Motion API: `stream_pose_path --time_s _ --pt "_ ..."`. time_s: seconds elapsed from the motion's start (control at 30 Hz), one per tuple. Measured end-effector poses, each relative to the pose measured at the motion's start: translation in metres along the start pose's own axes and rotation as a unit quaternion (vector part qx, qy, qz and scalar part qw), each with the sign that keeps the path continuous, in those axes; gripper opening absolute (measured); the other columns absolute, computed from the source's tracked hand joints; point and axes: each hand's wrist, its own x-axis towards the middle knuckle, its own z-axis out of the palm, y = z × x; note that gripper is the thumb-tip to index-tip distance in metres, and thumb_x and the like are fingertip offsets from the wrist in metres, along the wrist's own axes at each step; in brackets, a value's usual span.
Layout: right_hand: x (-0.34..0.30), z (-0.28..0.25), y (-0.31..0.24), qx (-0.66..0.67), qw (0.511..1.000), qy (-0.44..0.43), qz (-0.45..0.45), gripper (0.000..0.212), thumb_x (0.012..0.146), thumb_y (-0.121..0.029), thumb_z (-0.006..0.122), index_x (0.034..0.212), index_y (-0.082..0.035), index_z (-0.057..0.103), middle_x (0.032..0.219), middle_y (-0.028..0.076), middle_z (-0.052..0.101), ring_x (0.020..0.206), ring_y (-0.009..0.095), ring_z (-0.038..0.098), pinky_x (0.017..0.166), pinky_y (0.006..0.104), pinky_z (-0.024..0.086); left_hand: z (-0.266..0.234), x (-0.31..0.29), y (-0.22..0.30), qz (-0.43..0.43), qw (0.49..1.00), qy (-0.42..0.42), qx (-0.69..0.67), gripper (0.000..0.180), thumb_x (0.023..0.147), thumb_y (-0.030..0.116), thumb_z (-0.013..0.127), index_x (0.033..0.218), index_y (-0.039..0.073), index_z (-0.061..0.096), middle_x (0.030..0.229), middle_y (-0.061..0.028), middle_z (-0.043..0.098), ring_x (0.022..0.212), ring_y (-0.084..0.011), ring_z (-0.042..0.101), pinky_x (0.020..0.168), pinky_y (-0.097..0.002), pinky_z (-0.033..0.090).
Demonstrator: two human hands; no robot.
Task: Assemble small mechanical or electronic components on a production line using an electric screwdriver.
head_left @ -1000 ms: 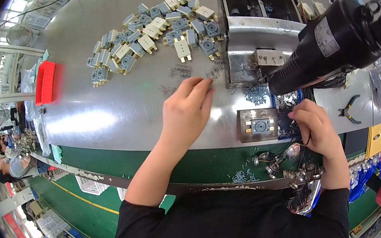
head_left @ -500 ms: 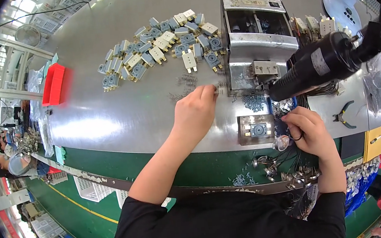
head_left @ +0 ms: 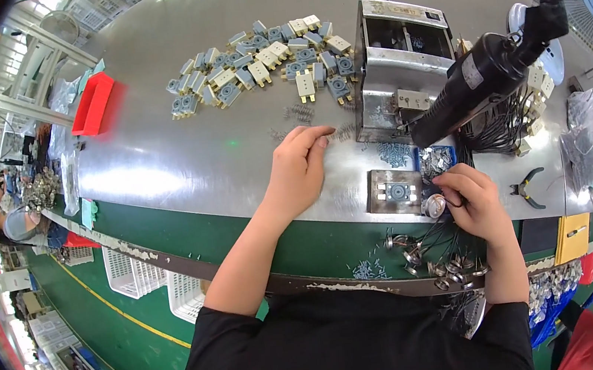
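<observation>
My left hand (head_left: 299,173) reaches over the steel table with thumb and index finger close together, beside several small coil springs (head_left: 343,132); whether a spring is between the fingertips I cannot make out. My right hand (head_left: 477,204) is closed near the table's front edge, with a round silvery part on a black wire (head_left: 435,206) held at its fingers. Its fingertips are just below a blue tray (head_left: 437,159) of small metal pieces. Between my hands, a grey square switch body (head_left: 396,192) sits face up in a flat metal fixture (head_left: 382,206).
Grey and cream switch housings (head_left: 258,63) lie heaped at the back. A metal machine (head_left: 404,66) and a black cylindrical tool (head_left: 460,88) stand above small screws (head_left: 393,153). Pliers (head_left: 529,189) lie right; wired round parts (head_left: 442,263) lie along the front ledge; a red bin (head_left: 93,105) stands left.
The whole view has shifted slightly. My left hand has drawn back a little from the springs, while my right hand stays by the fixture with the round part.
</observation>
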Motion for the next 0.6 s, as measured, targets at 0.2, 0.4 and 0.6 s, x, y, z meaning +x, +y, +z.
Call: stream_pose_path --time_s 0.2,0.4,0.6 --pt "-0.007 -0.007 0.003 0.001 1.000 -0.016 -0.011 0.026 0.074 0.010 0.066 0.097 0.000 0.073 0.092 0.012 0.068 0.073 0.024 0.065 0.063 0.0339 0.051 0.003 -0.015 0.026 -0.176 0.946 -0.086 -0.257 0.017 0.103 0.006 0.065 0.118 -0.001 0.069 0.090 -0.0029 0.067 0.071 -0.0062 0.057 0.065 -0.0240 0.047" --pt "-0.005 -0.015 0.000 0.097 0.995 -0.026 -0.019 0.014 0.073 -0.003 0.068 0.084 0.004 0.071 0.090 0.015 0.071 0.079 0.027 0.071 0.068 0.0365 0.055 0.035 -0.014 0.041 0.018 0.969 -0.157 -0.188 0.018 0.090 0.001 0.078 0.108 0.002 0.075 0.103 -0.0070 0.074 0.074 -0.0103 0.062 0.066 -0.0246 0.050" --pt "-0.009 -0.025 0.007 0.251 0.967 0.029 0.034 0.029 0.088 -0.022 0.076 0.086 0.007 0.071 0.088 0.017 0.069 0.072 0.023 0.062 0.066 0.0323 0.047 0.052 -0.014 0.036 0.068 0.964 -0.183 -0.181 0.019 0.086 0.001 0.080 0.105 0.003 0.077 0.111 -0.0068 0.075 0.077 -0.0138 0.064 0.067 -0.0268 0.051"
